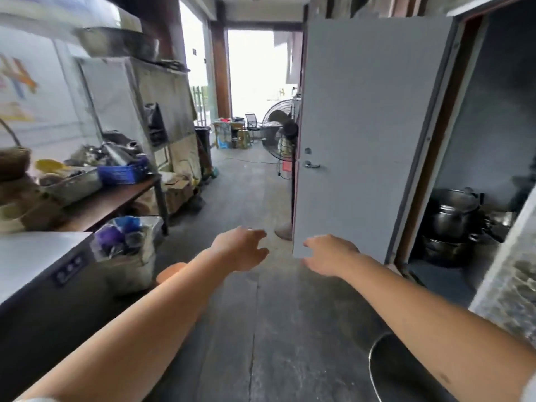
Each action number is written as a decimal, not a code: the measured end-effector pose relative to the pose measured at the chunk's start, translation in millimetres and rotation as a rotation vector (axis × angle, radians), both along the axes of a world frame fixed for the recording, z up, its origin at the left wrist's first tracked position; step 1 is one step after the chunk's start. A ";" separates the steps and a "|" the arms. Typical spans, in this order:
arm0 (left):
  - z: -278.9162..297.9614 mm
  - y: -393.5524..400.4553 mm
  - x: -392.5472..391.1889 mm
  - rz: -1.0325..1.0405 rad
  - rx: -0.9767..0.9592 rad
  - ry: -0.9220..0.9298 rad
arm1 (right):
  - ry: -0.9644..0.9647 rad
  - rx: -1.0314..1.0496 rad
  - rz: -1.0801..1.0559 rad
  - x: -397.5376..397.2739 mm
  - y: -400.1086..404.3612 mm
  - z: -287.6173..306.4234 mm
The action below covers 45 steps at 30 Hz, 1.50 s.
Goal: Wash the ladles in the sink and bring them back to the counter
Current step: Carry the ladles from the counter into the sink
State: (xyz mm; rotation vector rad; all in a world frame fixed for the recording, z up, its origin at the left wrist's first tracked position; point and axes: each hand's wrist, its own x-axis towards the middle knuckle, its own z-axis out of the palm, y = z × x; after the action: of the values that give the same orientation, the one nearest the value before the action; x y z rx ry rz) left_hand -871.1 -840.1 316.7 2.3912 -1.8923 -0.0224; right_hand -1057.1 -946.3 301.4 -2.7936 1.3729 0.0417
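Both my arms reach forward over a dark floor in a narrow passage. My left hand (pixel 242 248) is held out with its fingers apart and holds nothing. My right hand (pixel 327 253) is the same, fingers spread and empty, just in front of the lower corner of a grey door (pixel 362 126). No ladle and no sink can be seen in this view. The picture is somewhat blurred.
A cluttered table (pixel 116 195) with a blue basket (pixel 123 172) stands at left, a grey counter (pixel 34 256) nearer. A standing fan (pixel 280 126) is beside the door. Stacked metal pots (pixel 452 216) sit in the room at right. A dark round rim (pixel 374 361) shows bottom right.
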 end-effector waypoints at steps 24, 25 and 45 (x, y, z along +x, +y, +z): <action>-60.9 563.0 373.2 1.227 -0.018 0.069 | 0.090 0.019 1.282 594.5 461.4 -43.6; -65.7 582.5 381.7 1.273 -0.007 0.073 | 0.090 0.026 1.324 611.1 482.4 -48.6; -152.4 876.7 520.4 1.800 0.002 0.295 | 0.288 -0.009 1.858 835.2 843.9 -147.2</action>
State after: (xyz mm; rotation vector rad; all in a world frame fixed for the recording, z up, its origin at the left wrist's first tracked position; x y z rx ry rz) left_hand -350.7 36.5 164.3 2.8241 0.6970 -0.2031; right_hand -221.9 -102.4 154.2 -2.8744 -1.4843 0.4211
